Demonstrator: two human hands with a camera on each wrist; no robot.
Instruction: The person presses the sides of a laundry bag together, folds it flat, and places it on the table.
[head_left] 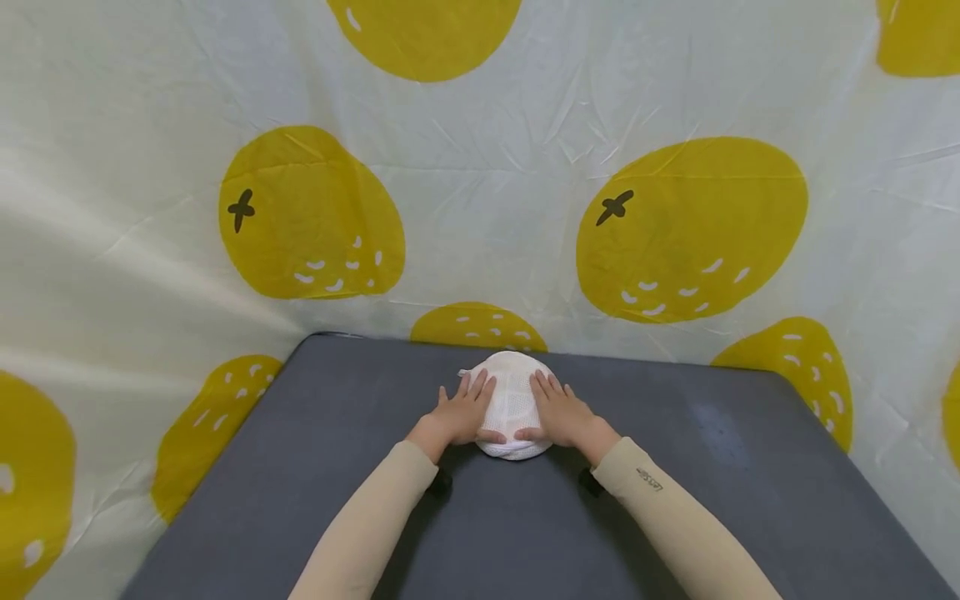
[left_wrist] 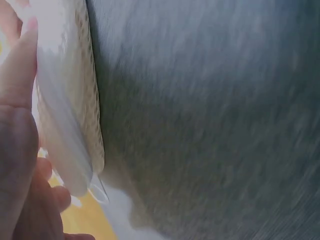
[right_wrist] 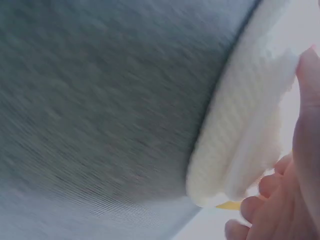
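Note:
A round white mesh pouch (head_left: 513, 392), like a small laundry bag, lies on the dark grey table. My left hand (head_left: 456, 415) rests on its left side with the fingers straight and spread over the mesh. On the opposite side my right hand (head_left: 567, 415) lies the same way, both thumbs pointing inward along the near part. In the left wrist view a small loop (left_wrist: 100, 190) sticks out from the pouch's edge. The right wrist view shows the pouch's thick side (right_wrist: 225, 135) standing up from the tabletop, a smooth band running along it.
The dark grey tabletop (head_left: 337, 417) has rounded far corners. Right behind it hangs a pale curtain (head_left: 487, 225) printed with large yellow fruit. A pale scuffed patch (head_left: 717, 433) marks the table on the right. Dark wrist devices (head_left: 440, 484) sit under the beige sleeves (head_left: 360, 525).

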